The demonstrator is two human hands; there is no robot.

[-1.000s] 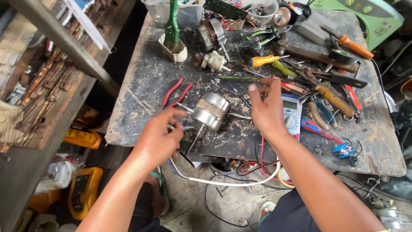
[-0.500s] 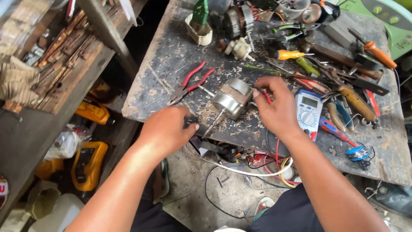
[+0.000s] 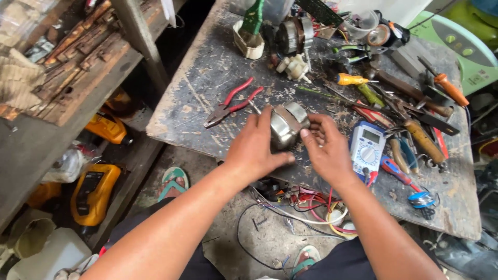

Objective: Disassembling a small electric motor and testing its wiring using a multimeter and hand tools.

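Both hands have closed in; left hand [image 3: 258, 147] and right hand [image 3: 328, 149] clasp the metal motor [image 3: 285, 124] between them.

Bench: scarred dark worktop [image 3: 207, 78]
On it: red pliers [image 3: 231, 103], multimeter [image 3: 367, 148], orange-handled screwdriver [image 3: 353, 79], scattered tools

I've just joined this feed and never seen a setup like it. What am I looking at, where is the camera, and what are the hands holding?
No machine here: a person works with bare hands, filmed from a head-worn camera looking down. The left hand and right hand grip a small metal motor between them, above a scratched dark workbench. Red-handled pliers lie to its left, a blue multimeter to its right, with screwdrivers beyond. Loose wires hang below the bench edge.
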